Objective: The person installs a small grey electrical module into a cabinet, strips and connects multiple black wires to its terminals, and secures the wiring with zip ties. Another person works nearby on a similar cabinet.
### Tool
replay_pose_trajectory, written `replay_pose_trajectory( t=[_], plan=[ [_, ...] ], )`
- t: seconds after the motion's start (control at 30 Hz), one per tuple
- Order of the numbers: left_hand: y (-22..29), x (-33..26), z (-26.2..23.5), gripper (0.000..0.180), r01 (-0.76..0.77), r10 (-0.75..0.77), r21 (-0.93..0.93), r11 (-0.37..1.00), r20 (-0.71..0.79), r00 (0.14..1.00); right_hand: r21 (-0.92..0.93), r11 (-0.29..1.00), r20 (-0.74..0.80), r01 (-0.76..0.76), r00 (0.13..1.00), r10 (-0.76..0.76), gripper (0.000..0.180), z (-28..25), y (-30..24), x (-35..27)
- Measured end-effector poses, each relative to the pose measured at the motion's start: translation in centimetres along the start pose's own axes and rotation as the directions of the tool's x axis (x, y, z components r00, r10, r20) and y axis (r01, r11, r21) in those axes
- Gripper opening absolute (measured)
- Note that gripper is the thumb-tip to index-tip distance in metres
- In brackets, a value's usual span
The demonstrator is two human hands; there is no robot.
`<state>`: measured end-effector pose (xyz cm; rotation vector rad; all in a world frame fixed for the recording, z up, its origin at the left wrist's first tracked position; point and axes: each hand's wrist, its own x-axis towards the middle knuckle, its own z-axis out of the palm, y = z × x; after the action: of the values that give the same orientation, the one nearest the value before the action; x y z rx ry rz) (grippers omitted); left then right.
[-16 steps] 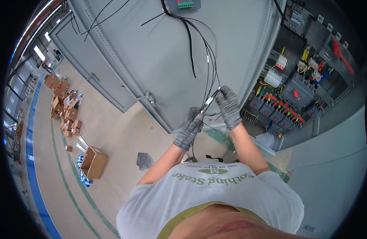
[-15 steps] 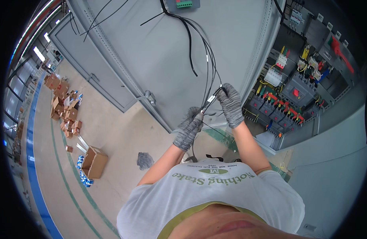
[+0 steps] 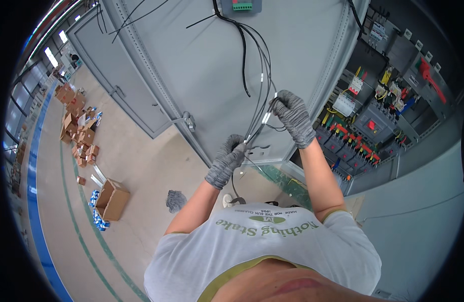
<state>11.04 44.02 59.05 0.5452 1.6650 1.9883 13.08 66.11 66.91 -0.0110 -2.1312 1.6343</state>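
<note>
Both my hands wear grey knitted gloves. My left hand (image 3: 228, 160) is closed around the lower part of a bundle of thin black wires (image 3: 262, 78) with white marker sleeves. Up and to the right, my right hand (image 3: 294, 117) pinches wires of the same bundle near a white sleeve; its fingertips partly hide them. The bundle hangs in a curve from a black-wrapped harness at the top of the grey cabinet door (image 3: 201, 65). A thicker black cable (image 3: 244, 65) dangles loose beside it. Below my left hand, wire tails trail down toward the floor.
On the right, an open electrical cabinet holds breakers (image 3: 370, 123) and coloured wiring. The door's latch handle (image 3: 189, 121) juts out left of my hands. A grey rag-like thing (image 3: 176, 201) lies on the floor, with an open cardboard box (image 3: 113, 200) and several more cartons further left.
My hands have moved apart: the left went down and left, the right slightly up and right. More of the wires now shows between them. The view has shifted slightly.
</note>
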Motion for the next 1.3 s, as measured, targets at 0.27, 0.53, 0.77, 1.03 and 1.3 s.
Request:
replay_pose_trajectory(
  t=[0.27,0.53,0.77,1.03,1.3],
  plan=[
    [1.3,-1.7,-3.4,0.018,0.066,-0.062,-0.04,0.997,0.101,0.993,0.671,0.74,-0.058,-0.041,0.992,0.108,0.024,-1.6,4.2,2.7],
    [1.3,-2.3,-4.6,0.019,0.076,-0.078,-0.05,0.996,-0.038,0.996,0.789,0.577,0.082,-0.212,0.967,0.242,0.011,2.2,3.5,6.8],
    [0.8,-2.6,-5.6,0.017,0.035,-0.053,-0.132,0.991,-0.135,0.989,0.581,0.814,-0.275,0.007,0.943,0.188,0.009,1.6,5.9,6.3],
    [1.9,-2.0,-4.9,0.019,-0.024,0.029,0.042,0.999,-0.132,0.991,0.667,0.745,-0.144,-0.006,0.98,0.136,0.011,1.4,2.8,5.5],
    [2.0,-1.9,-3.7,0.018,-0.01,0.012,0.02,1.0,-0.1,0.995,0.713,0.674,0.18,-0.191,0.98,0.087,0.02,4.4,4.2,2.3]
  ],
)
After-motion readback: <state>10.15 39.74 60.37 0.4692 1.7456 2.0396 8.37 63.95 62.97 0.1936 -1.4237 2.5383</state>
